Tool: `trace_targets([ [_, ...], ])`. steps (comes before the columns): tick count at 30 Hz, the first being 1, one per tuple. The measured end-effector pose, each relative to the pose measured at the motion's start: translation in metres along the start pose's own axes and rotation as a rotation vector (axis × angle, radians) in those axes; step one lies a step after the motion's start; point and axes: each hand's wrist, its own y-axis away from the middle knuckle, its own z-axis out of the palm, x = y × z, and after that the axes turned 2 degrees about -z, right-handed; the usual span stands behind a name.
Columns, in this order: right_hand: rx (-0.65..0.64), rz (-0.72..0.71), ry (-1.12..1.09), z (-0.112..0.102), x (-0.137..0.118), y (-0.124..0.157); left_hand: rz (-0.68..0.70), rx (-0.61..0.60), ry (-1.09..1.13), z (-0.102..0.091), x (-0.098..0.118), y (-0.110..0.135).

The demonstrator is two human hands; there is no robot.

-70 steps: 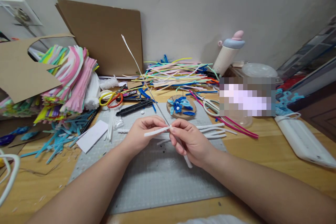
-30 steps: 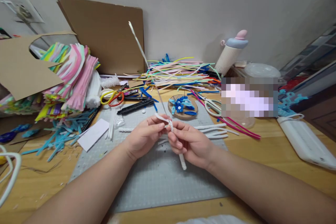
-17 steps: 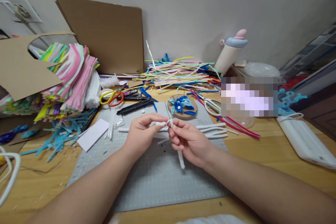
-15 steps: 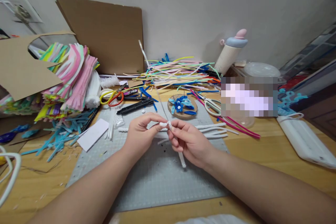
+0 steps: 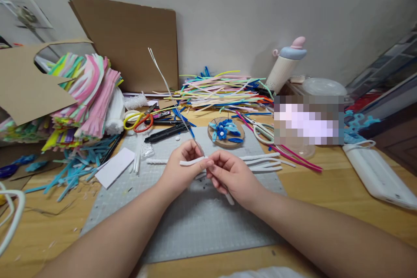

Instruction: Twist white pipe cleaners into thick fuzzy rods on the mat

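Over the grey cutting mat (image 5: 182, 226) my two hands meet. My left hand (image 5: 181, 170) pinches a white pipe cleaner (image 5: 190, 162) lying crosswise under its thumb. My right hand (image 5: 232, 177) is closed round a thin wire stem (image 5: 166, 87) that rises up and to the left; the stem's white-wrapped lower end (image 5: 230, 199) sticks out below the fist. The fingertips of both hands touch where the pipe cleaner meets the stem.
More white pipe cleaners (image 5: 263, 163) lie on the mat's right side. Behind are a wooden disc with blue flowers (image 5: 225, 131), white scissors (image 5: 260, 128), orange-yellow scissors (image 5: 140, 121), piles of coloured pipe cleaners (image 5: 87, 95), cardboard (image 5: 130, 39), a bottle (image 5: 285, 66) and a white case (image 5: 378, 173).
The wire stem has swung about and now leans left again. The short curled end held by my left hand is now a straighter white length lying crosswise. Both hands shifted slightly down.
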Motion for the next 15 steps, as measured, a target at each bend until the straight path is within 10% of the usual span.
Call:
trace_targets([
  [15, -0.273, 0.088, -0.364, -0.0056, -0.0016, -0.0002, -0.145, -0.126, 0.336, -0.0079, -0.0029, -0.0057],
])
